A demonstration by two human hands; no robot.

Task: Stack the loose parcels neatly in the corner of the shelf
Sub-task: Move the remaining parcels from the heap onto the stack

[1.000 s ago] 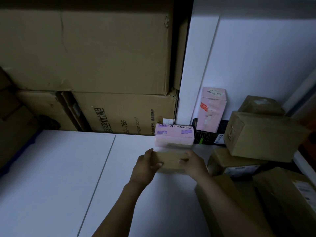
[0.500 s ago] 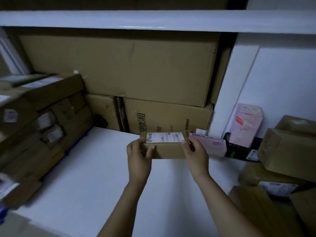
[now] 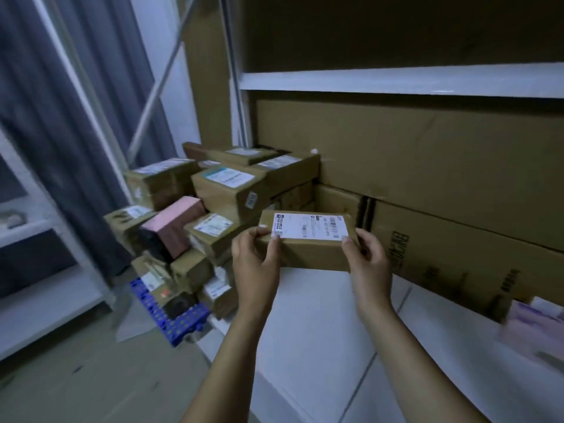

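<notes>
I hold a small brown parcel (image 3: 314, 254) with a white shipping label on top, lifted above the white shelf (image 3: 320, 325). My left hand (image 3: 254, 261) grips its left end and my right hand (image 3: 367, 259) grips its right end. To the left, at the shelf's end, stands a pile of several brown parcels (image 3: 225, 190) with labels, plus a pink box (image 3: 174, 224) lying tilted among them.
Large cardboard cartons (image 3: 442, 166) fill the back of the shelf. A pale purple box (image 3: 537, 328) lies blurred at the right edge. A blue plastic pallet (image 3: 174, 322) sits under the pile. Grey curtain (image 3: 61, 117) and metal rack bars stand left. An upper shelf board (image 3: 396, 82) runs overhead.
I lifted the brown parcel off the shelf beside the purple box and carried it left. The view swung left, so the parcel pile now shows and the right-hand boxes are gone.
</notes>
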